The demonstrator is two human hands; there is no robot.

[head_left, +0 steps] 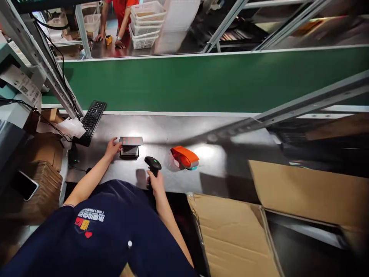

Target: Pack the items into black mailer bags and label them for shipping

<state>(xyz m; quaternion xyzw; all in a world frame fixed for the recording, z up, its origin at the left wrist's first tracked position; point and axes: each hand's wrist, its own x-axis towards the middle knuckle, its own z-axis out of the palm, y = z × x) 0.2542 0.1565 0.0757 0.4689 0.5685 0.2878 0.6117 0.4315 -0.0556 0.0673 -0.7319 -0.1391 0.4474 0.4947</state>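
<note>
On a shiny grey metal table, left of the frame's centre, a thin grey rectangular panel with red marks sits over a small, dark, flat box, its long axis running left to right. It lies immediately right of the left hand, the nearer one, and up and to the left of the right hand. The left hand's fingers touch the panel's left edge; whether they pinch it cannot be told. The right hand is closed around the handle of a black pistol-shaped scanner, its head toward the top of the frame. The hands are well apart.
</note>
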